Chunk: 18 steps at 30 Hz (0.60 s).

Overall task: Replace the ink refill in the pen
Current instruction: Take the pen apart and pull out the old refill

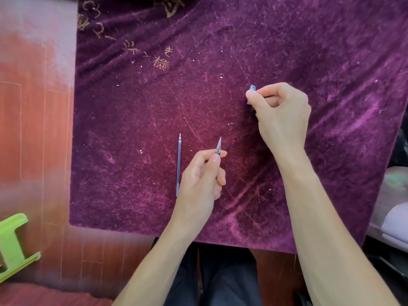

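My left hand (203,175) grips a clear pen (218,146) near its tip, and the point sticks up and away from me; the barrel is hidden in my palm. My right hand (280,111) is raised further back and to the right, its fingers closed on the transparent pen cap (251,89), of which only the ends show. A loose ink refill (178,164), thin and bluish with a metal tip, lies straight on the purple velvet cloth (220,62) just left of my left hand.
The cloth covers a small table; its front edge runs just above my knees. Gold embroidered characters (161,62) mark the cloth at the back left. A green plastic stool (13,244) stands on the red wooden floor at the left. Pale items lie at the right edge.
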{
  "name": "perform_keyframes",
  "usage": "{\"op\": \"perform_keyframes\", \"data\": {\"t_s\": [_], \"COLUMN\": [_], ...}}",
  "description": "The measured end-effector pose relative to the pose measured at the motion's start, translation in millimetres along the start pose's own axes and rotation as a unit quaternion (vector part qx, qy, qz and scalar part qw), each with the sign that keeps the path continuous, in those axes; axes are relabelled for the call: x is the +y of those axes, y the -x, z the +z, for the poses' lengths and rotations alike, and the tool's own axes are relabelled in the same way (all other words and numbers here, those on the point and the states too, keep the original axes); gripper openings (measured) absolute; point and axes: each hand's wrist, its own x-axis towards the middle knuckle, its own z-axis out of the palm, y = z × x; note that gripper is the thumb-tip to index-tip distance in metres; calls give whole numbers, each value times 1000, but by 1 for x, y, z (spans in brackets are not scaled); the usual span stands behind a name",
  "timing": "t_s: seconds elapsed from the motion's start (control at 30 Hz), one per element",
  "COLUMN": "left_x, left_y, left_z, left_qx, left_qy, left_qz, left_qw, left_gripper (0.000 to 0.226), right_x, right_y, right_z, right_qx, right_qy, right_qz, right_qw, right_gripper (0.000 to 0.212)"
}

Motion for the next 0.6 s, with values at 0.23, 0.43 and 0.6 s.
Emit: {"op": "perform_keyframes", "data": {"t_s": [0.23, 0.43, 0.6], "left_x": [2, 1, 4], "left_y": [-1, 0, 3], "left_z": [3, 4, 4], "left_qx": [-4, -6, -5], "left_qy": [6, -1, -5], "left_qz": [1, 3, 6], "left_qw": [1000, 1000, 1000], "left_gripper": [23, 23, 22], "right_x": [-1, -4, -3], "right_y": [2, 7, 26], "right_z": [-3, -5, -20], "right_qx": [7, 15, 25], "right_qy": [9, 19, -29], "right_qz": [15, 23, 15], "right_qw": [1000, 999, 999], "right_gripper": [20, 25, 21]}}
